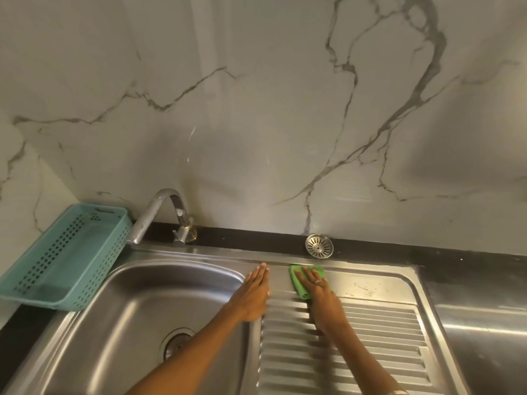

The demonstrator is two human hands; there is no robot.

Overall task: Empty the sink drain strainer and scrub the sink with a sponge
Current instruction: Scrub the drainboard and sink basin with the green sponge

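Observation:
A steel sink fills the lower left, its drain opening partly hidden by my left forearm. The round metal strainer stands propped against the marble wall on the black ledge behind the drainboard. My right hand presses flat on a green sponge at the far end of the ribbed drainboard. My left hand lies flat with straight fingers on the strip between basin and drainboard.
A teal perforated basket sits at the sink's left edge. A curved steel tap rises behind the basin. Whitish marks dot the flat part of the drainboard. Black counter runs along the wall and right side.

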